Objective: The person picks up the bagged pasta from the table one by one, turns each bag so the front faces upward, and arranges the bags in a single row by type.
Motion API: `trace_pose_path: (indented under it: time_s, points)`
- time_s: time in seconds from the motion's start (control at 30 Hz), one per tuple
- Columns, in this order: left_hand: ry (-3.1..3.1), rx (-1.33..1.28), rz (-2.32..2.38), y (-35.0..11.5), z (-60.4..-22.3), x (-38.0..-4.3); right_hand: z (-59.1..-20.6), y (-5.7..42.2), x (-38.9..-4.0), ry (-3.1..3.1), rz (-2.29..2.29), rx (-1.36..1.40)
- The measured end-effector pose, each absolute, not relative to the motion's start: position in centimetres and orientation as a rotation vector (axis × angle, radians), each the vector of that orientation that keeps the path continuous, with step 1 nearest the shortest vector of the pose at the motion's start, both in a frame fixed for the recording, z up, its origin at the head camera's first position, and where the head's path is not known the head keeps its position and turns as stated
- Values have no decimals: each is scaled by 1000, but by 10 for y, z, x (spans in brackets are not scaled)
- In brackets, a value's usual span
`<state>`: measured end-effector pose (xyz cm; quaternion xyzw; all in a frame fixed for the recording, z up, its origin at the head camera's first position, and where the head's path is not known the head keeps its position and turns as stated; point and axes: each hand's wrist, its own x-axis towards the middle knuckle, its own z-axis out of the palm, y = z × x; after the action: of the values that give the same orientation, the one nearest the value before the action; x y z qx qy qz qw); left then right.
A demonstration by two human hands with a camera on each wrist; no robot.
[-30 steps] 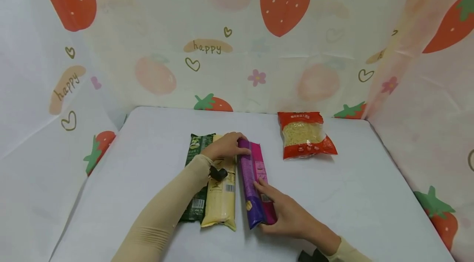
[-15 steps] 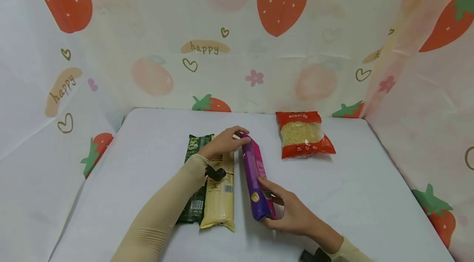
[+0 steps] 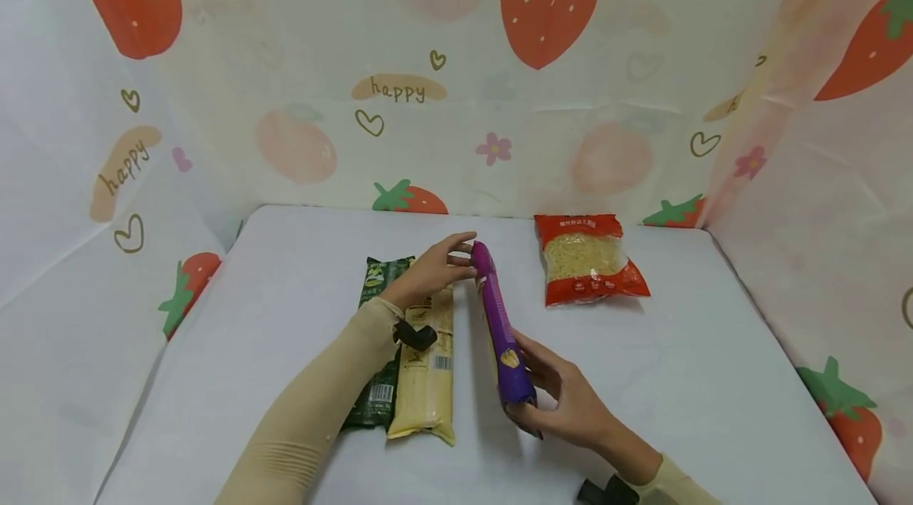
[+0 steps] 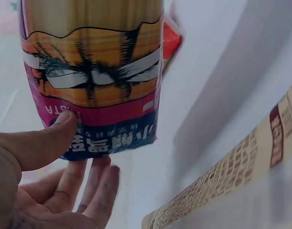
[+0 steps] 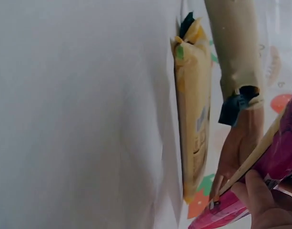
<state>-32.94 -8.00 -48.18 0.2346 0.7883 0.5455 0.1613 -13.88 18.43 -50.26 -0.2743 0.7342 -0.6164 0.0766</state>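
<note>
My right hand [image 3: 571, 402] grips the lower end of a purple-and-magenta pack of spaghetti [image 3: 502, 330], raised and turned on its narrow side. In the left wrist view the clear window of the spaghetti pack [image 4: 93, 62] faces my left hand [image 4: 55, 176]. The thumb lies against the pack's end there, while the other fingers spread loosely by its edge. Magenta film shows under the right fingers [image 5: 260, 191] in the right wrist view. Below my left forearm lie a yellow pack [image 3: 425, 378] and a dark green pack [image 3: 376, 394], side by side.
A red bag of pale short pasta [image 3: 585, 259] lies at the back right of the white table [image 3: 685, 362]. Strawberry-printed cloth [image 3: 428, 37] hangs behind and along the sides. A black wrist camera [image 3: 416, 334] sits on the left sleeve.
The purple pack has been lifted off the table and rolled from lying flat onto its narrow side, shifting slightly right. My left fingers have loosened from its far end.
</note>
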Motion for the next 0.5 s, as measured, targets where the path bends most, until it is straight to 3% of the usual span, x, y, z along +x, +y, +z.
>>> trace_pose_path:
  time_s: [0.5]
  points:
    - [2305,596,1344,-78,-491,-321,-498,184,-139,2023,-2048,-718]
